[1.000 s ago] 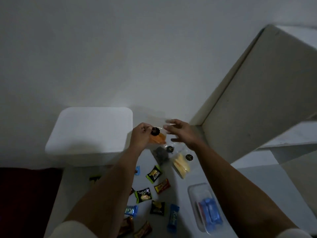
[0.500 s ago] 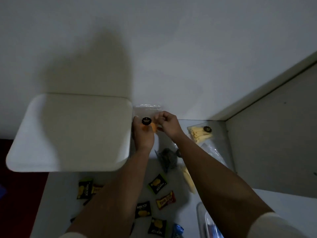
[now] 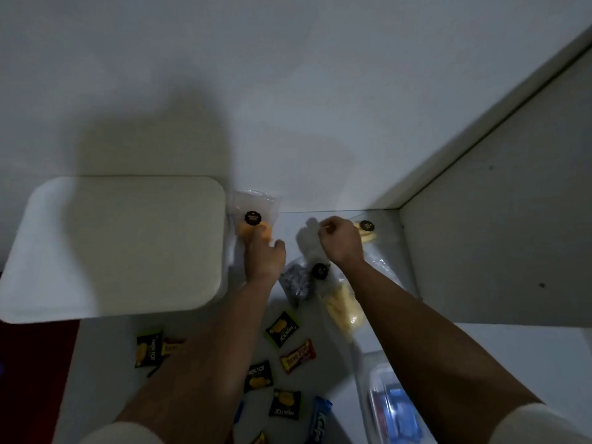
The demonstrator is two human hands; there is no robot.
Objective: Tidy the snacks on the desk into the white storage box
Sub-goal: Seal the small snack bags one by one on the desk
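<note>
Your left hand (image 3: 264, 256) holds the clear bag of orange snack (image 3: 254, 219) by its lower end, fingers curled round it. The bag stands upright against the wall, long axis running up and away from you, just beside the right edge of the white storage box (image 3: 121, 245), whose lid is on. The box lies directly to the left of that hand, so the left arm is the nearer one. Your right hand (image 3: 339, 240) is curled, pinching the pale top of another clear bag (image 3: 310, 241), above the dark snack bag (image 3: 296, 280) on the counter (image 3: 320, 373). Both forearms reach straight forward, nearly parallel.
</note>
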